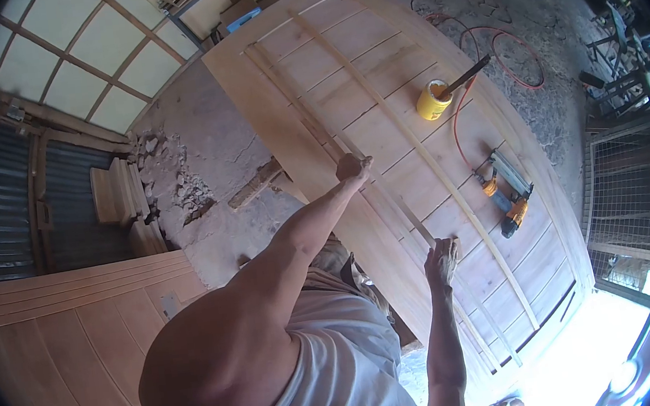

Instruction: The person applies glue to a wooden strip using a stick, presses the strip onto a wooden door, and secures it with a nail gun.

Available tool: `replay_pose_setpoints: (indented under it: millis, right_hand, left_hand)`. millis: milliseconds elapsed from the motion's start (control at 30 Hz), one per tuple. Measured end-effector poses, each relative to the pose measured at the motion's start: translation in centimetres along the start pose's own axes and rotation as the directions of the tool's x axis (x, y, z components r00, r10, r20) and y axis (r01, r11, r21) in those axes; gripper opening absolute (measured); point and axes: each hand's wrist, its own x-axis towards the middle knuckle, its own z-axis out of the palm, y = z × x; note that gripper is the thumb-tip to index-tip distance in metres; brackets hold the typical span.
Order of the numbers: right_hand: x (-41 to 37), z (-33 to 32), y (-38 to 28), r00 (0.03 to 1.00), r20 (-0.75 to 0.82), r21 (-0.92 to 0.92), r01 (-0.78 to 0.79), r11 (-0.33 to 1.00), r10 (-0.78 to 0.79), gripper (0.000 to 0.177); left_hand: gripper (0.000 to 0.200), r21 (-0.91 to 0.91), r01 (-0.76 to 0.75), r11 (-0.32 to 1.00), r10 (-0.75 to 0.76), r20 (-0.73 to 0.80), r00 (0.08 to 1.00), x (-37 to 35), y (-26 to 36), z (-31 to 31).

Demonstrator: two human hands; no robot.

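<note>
A large panelled wooden door (373,61) lies flat, with long thin strips along it. My left hand (353,169) is closed round a slim wooden strip (408,211) near the door's near side. Lower down, my right hand (442,258) is closed at the same strip, its fingers wrapped together. Another long strip (414,141) runs along the middle of the door. Beyond it are an open yellow tub (432,102) with a dark stick in it and an orange and grey nail gun (507,198).
A red hose (496,47) trails over the door's far edge to the floor. At the lower left lies another wooden panel (61,353). Rubble (177,172) and a wooden beam (255,185) are on the floor. A wire mesh cage (628,192) stands at the right.
</note>
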Motion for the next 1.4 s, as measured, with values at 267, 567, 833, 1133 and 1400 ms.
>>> replay_pose_setpoints:
  millis: [267,567,833,1133,1400]
  right_hand:
    - [0.1,0.8,-0.6,1.0,-0.013,0.005,0.009,1.0,-0.009,0.046]
    - [-0.3,2.5,0.1,0.998,0.027,-0.039,-0.056,0.998,0.057,0.039]
    - [0.9,0.8,-3.0,0.984,0.05,-0.001,-0.17,0.985,0.17,0.016]
    - [1.2,1.3,-2.5,0.982,0.029,0.031,-0.189,0.981,0.189,0.016]
    - [0.9,2.0,-2.6,0.97,0.036,0.063,-0.241,0.968,0.239,0.015]
  left_hand:
    - [0.066,-0.002,0.002,1.0,-0.002,0.119,0.993,2.1,-1.1,0.4]
    - [0.074,0.18,-0.165,0.97,0.155,0.069,0.985,1.5,-2.2,0.4]
    - [0.042,-0.161,0.189,0.969,-0.107,0.419,0.902,7.8,-4.8,1.4]
    - [0.043,0.144,-0.987,0.066,0.957,0.27,0.104,-7.5,0.4,-4.0]
    - [0.039,-0.019,-0.995,0.094,0.882,0.465,0.074,-5.3,0.4,-0.6]
